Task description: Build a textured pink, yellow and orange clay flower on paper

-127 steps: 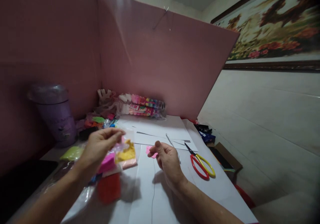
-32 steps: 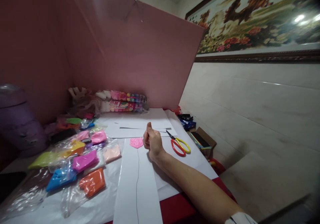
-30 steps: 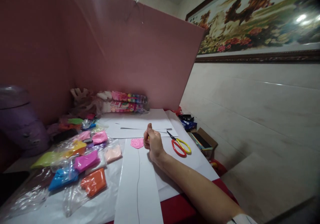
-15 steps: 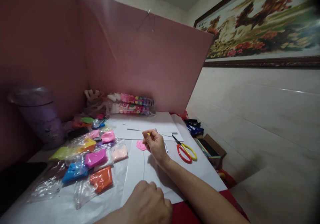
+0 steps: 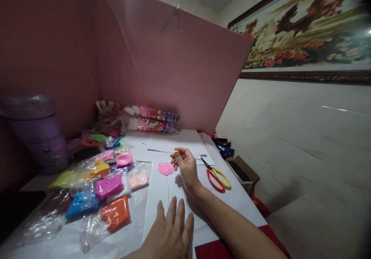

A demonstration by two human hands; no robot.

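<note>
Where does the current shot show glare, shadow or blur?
Head view: shiny glare on the orange packet and a glint at the right edge of the framed picture; head view: a soft shadow low on the white wall; head view: the purple tumbler looks smeared, and the upper right corner falls dark.

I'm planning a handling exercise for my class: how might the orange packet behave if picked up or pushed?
The orange packet would probably flex, as it looks soft and uneven in its clear bag. The bag's shiny surface could feel slippery. Lying flat with a squarish outline, the packet seems unlikely to roll.
</note>
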